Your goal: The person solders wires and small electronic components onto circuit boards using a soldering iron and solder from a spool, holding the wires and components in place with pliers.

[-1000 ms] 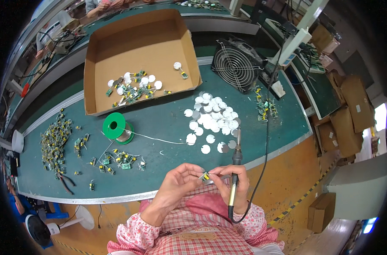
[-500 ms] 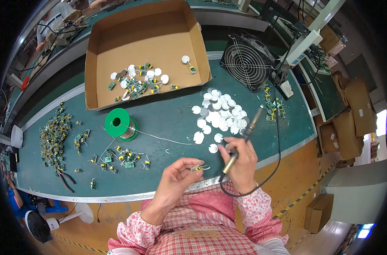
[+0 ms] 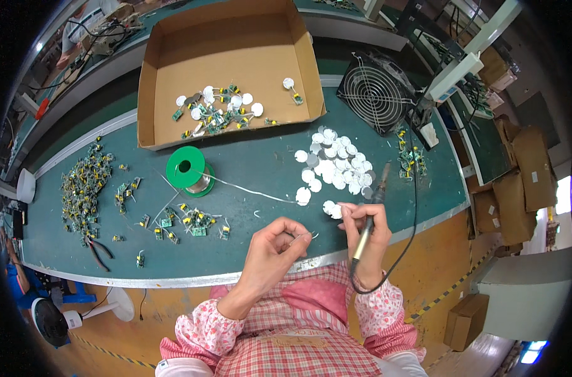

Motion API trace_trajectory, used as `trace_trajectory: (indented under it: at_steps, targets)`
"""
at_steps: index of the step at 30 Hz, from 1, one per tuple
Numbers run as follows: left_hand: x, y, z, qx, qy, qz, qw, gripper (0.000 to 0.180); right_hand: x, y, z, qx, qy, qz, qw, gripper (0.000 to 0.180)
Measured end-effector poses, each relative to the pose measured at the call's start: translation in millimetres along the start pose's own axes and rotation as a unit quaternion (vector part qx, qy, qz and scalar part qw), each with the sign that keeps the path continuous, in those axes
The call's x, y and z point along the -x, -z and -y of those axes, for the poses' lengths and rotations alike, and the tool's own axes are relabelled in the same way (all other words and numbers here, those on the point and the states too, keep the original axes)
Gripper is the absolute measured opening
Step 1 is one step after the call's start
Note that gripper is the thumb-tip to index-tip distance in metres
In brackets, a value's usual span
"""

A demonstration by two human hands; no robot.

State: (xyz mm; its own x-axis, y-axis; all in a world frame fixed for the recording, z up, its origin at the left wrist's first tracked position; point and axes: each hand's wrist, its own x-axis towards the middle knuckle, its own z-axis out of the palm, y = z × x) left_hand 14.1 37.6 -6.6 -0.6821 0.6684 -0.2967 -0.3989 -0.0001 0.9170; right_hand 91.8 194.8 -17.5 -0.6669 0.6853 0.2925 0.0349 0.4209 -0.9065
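Note:
My left hand [image 3: 270,251] is closed in a pinch over the table's front edge. A small circuit board is mostly hidden in its fingers, and a thin white wire [image 3: 315,235] sticks out beyond the fingertips. To the right, my right hand [image 3: 375,239] is wrapped round a soldering iron [image 3: 362,242], its tip pointing up and away from me. The thumb and forefinger of that hand also touch a white notched disc [image 3: 335,212]; whether they grip it is unclear. Beyond lies a spread of white and grey round discs [image 3: 326,168]. Solder wire from a green spool [image 3: 186,168] runs toward them.
A cardboard box [image 3: 229,56] with boards joined to discs stands at the back. A black fan [image 3: 375,94] is at the back right. Loose circuit boards [image 3: 88,188] are heaped at the left, near pliers [image 3: 99,253]. The iron's cable [image 3: 414,217] loops on the right.
My right hand has brought its thumb and forefinger onto a white disc, and the iron has turned more upright. The left fingers have closed further over the board. The whole view has shifted slightly.

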Motion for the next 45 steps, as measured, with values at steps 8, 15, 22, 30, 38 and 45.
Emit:
trace_trajectory:
  at_steps: [8,15,22,30,38,45]
  targets:
    - [-1,-13,-7,-0.017,-0.04,0.032,0.999,0.008,25,6,30,-0.13,-0.033,0.021,0.991,0.022]
    - [-1,-17,0,-0.007,-0.055,0.012,0.998,0.008,33,5,31,-0.151,-0.033,-0.013,0.988,0.022]
    - [-3,-22,2,0.061,-0.019,0.009,0.998,0.011,36,0,28,-0.153,-0.026,-0.052,0.987,0.023]
    - [-9,-21,8,0.0,-0.064,-0.015,0.998,0.01,35,-2,25,-0.143,-0.005,-0.054,0.988,0.024]
    - [-8,-30,3,0.081,-0.044,-0.028,0.995,0.012,34,-6,20,-0.164,0.008,-0.071,0.984,0.02]
    - [-19,-16,-8,0.16,0.051,-0.039,0.985,0.013,24,22,31,0.001,0.066,-0.001,0.998,0.036]
